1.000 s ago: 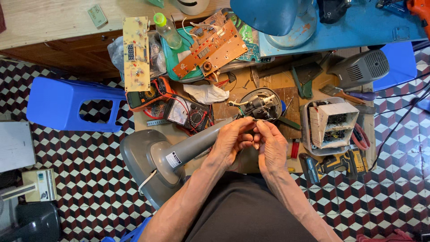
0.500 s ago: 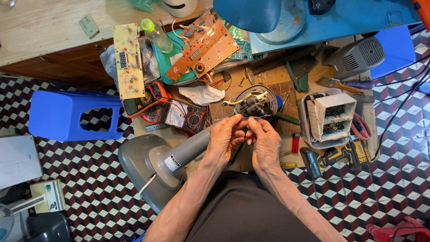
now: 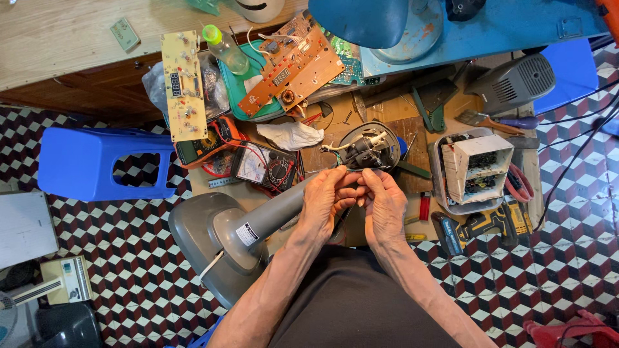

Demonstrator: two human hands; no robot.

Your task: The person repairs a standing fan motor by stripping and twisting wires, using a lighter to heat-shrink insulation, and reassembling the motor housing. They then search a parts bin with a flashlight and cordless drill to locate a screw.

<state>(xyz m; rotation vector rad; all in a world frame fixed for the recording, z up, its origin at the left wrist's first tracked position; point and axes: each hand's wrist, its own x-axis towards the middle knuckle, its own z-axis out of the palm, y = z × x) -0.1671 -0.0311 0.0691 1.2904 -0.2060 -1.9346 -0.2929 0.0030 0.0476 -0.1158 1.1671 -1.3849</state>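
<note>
A grey fan stand with a round base [image 3: 213,248] and a slanted pole [image 3: 277,207] lies across my lap. At its upper end sits the bare black fan motor [image 3: 367,149] with thin wires coming out. My left hand [image 3: 329,196] and my right hand [image 3: 383,206] are pressed together just below the motor. The fingertips of both hands pinch the thin wires [image 3: 345,173] between them. What exactly lies between the fingers is hidden.
A low wooden bench holds a multimeter [image 3: 264,167], an orange meter [image 3: 203,145], circuit boards [image 3: 293,64] [image 3: 184,84], a white rag [image 3: 293,135], a box of parts [image 3: 477,169], a yellow-black power tool [image 3: 480,225] and a grey fan housing [image 3: 512,82]. A blue plastic stool [image 3: 97,164] stands left.
The view has shifted slightly. Both hands stay together under the motor, with small finger movements on the wires.
</note>
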